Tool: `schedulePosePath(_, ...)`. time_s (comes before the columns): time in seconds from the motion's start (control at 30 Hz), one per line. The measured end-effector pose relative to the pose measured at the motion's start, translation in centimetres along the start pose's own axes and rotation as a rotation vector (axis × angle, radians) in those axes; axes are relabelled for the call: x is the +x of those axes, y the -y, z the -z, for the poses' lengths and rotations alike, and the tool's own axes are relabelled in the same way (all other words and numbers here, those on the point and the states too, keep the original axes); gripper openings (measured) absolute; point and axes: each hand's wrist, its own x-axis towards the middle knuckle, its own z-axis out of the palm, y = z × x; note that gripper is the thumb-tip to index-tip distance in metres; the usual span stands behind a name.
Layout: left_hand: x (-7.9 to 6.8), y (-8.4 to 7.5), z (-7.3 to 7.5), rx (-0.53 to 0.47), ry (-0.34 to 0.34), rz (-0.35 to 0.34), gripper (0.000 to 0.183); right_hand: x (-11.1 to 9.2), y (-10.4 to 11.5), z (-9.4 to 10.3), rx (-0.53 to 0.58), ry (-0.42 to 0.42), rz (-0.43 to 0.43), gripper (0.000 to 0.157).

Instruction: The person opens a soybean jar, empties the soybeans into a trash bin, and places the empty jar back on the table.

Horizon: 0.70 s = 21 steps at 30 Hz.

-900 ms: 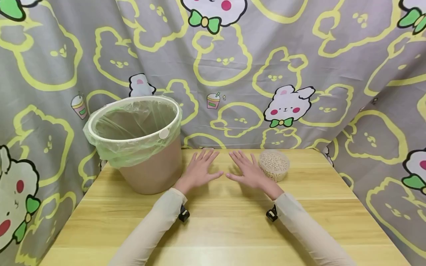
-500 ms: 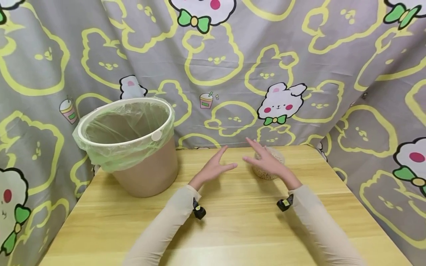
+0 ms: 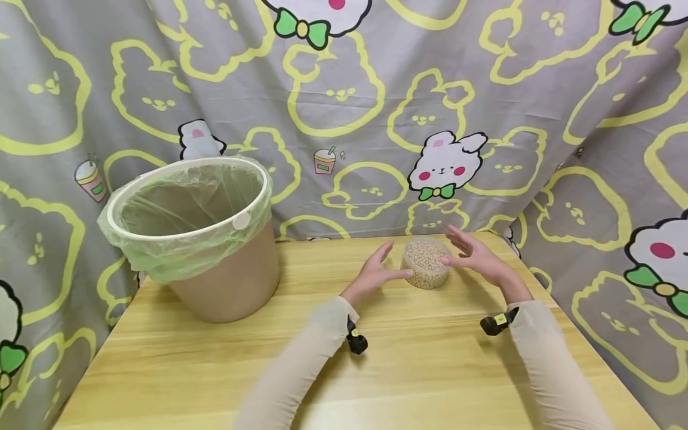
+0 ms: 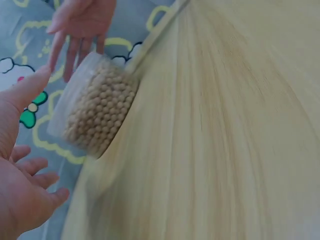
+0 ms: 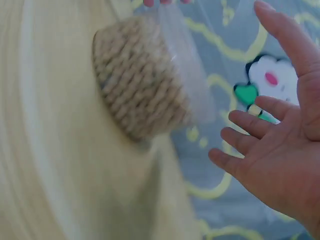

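A clear round tub [image 3: 427,278] filled with pale round beans [image 3: 428,257] stands upright on the wood-grain table [image 3: 408,370], near the table's far edge. Just left of the tub is the left hand [image 3: 374,276], fingers spread and lightly bent, thumb held apart and pointing at the tub; whether the thumb touches it I cannot tell. Just right of the tub, the right hand [image 3: 480,261] has its fingers spread too, palm turned toward it, and its wrist view shows a gap between them. Nearer the person than the tub, small black cameras [image 3: 356,338] sit at the cuffs of light sleeves [image 3: 553,358]. Well left of the tub stands a brownish bin [image 3: 236,286], a green bag [image 3: 185,258] folded over its rim. Behind the tub hangs a grey patterned curtain [image 3: 371,149].
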Motion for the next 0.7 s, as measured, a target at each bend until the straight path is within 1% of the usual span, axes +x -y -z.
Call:
schedulePosePath(0.13,0.7,0.3,-1.2,-0.032,0.013,0.004,0.099,0.0,-2.1,0.1,0.068,0.045,-0.035,0.097)
schedulePosePath(0.27,1.2,0.3,-2.0,-0.058,0.004,0.0,0.095,0.2,-3.3,-0.1,0.098,0.087,-0.051,0.098)
schedulePosePath(0.43,1.8,0.5,-2.8,-0.097,0.007,-0.04,0.087,0.5,-4.0,-0.5,0.116,0.106,-0.077,0.099)
schedulePosePath(0.53,2.1,0.7,-2.9,-0.094,0.0,-0.057,0.085,0.8,-4.1,-0.6,0.108,0.108,-0.081,0.098)
schedulePosePath(0.7,2.5,0.8,-3.2,-0.079,-0.013,-0.053,0.086,1.0,-4.2,-0.8,0.115,0.078,-0.104,0.098)
